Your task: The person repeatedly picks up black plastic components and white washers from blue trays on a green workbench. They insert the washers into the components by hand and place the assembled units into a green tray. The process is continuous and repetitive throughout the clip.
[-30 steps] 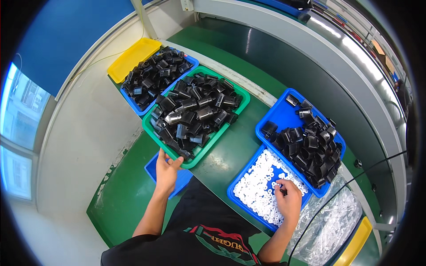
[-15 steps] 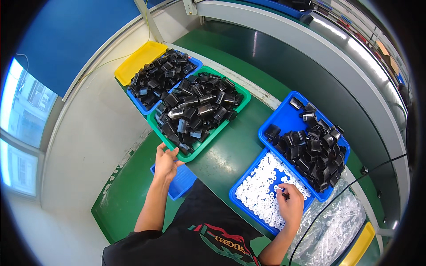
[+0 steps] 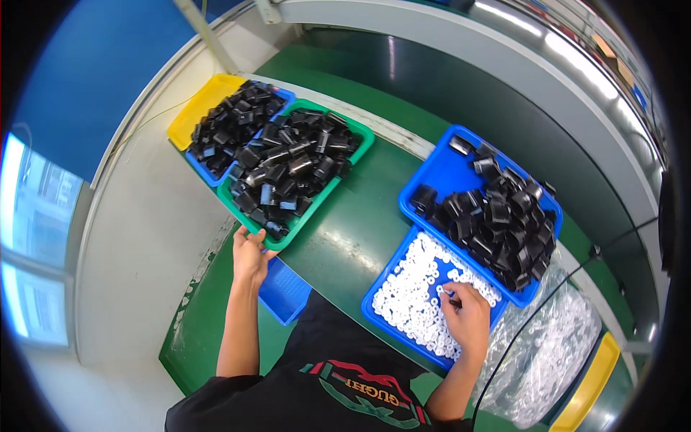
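My left hand is at the near corner of a green tray, fingers apart and curved, fingertips at its rim; I see nothing held in it. The tray is heaped with short black plastic tube-like parts. My right hand is over a shallow blue tray of small white rings. Its fingers are closed in a pinch around a small black part, mostly hidden by the hand. A white ring lies right by the fingertips.
Another blue tray of black parts overlaps the ring tray's far edge. Behind the green tray are a further blue tray of black parts and a yellow tray. A clear plastic bag, black cable and blue bin are nearby.
The whole view has shifted, so the trays appear further left and slightly higher. My right fingertips have moved slightly toward the loose rings; my left hand stays at the green tray's corner.
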Action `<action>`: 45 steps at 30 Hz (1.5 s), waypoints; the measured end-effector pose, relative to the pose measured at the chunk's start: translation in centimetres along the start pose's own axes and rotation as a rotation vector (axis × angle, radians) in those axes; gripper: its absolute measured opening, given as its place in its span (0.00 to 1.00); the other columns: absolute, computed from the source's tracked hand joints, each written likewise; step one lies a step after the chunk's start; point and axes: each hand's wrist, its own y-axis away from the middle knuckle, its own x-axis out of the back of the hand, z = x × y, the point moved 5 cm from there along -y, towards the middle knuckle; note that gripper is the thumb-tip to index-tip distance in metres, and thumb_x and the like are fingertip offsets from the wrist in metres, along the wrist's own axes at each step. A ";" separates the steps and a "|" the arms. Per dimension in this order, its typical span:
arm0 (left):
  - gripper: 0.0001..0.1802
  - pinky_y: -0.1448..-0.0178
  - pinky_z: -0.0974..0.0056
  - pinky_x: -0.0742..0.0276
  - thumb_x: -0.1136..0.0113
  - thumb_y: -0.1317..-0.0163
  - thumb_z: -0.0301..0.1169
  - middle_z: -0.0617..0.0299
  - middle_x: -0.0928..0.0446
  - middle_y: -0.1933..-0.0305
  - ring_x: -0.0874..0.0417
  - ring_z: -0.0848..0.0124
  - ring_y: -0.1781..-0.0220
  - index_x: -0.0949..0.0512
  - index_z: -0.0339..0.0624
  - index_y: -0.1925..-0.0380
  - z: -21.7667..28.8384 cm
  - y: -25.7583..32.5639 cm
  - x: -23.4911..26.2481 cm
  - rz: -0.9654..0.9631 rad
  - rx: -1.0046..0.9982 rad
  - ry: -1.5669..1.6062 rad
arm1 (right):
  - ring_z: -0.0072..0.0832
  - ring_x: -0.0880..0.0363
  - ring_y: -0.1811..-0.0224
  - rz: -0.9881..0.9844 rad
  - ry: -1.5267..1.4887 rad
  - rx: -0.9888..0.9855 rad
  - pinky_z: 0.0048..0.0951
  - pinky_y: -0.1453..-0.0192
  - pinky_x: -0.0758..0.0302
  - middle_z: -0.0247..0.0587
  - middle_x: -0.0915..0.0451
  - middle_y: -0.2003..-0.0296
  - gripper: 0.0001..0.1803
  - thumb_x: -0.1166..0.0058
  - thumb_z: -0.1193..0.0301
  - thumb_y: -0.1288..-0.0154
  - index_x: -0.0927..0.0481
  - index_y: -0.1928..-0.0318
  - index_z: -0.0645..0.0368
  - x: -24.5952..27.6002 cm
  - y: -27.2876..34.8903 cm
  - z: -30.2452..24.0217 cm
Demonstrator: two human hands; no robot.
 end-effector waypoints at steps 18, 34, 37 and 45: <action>0.18 0.45 0.56 0.27 0.34 0.45 0.26 0.52 0.22 0.47 0.25 0.53 0.45 0.20 0.41 0.53 2.6 10.5 -29.2 -0.847 -1.276 -0.956 | 0.33 0.19 0.73 0.103 0.306 0.041 0.32 0.69 0.22 0.34 0.25 0.72 0.08 0.33 0.70 0.46 0.18 0.66 0.54 -0.9 -0.1 0.4; 0.27 0.46 0.63 0.23 0.27 0.53 0.20 0.57 0.23 0.50 0.18 0.65 0.50 0.21 0.41 0.49 0.9 8.8 -32.4 -1.211 -0.880 -0.636 | 0.27 0.22 0.78 0.166 0.130 0.140 0.26 0.77 0.26 0.32 0.23 0.68 0.10 0.35 0.78 0.55 0.22 0.71 0.55 1.1 -1.1 -1.6; 0.29 0.44 0.63 0.22 0.28 0.55 0.15 0.57 0.29 0.48 0.18 0.63 0.48 0.23 0.37 0.49 1.6 9.4 -31.5 -1.248 -0.867 -0.371 | 0.28 0.19 0.76 0.214 0.076 0.135 0.25 0.75 0.24 0.33 0.19 0.68 0.12 0.35 0.80 0.56 0.23 0.70 0.55 1.4 -0.9 -1.6; 0.45 0.40 0.51 0.21 0.36 0.55 0.12 0.44 0.19 0.51 0.19 0.48 0.42 0.41 0.34 0.34 -0.1 11.7 -28.5 -1.794 -0.397 -0.114 | 0.24 0.21 0.74 0.303 -0.147 0.035 0.22 0.76 0.27 0.38 0.19 0.65 0.18 0.25 0.76 0.55 0.14 0.60 0.58 4.3 0.0 -3.9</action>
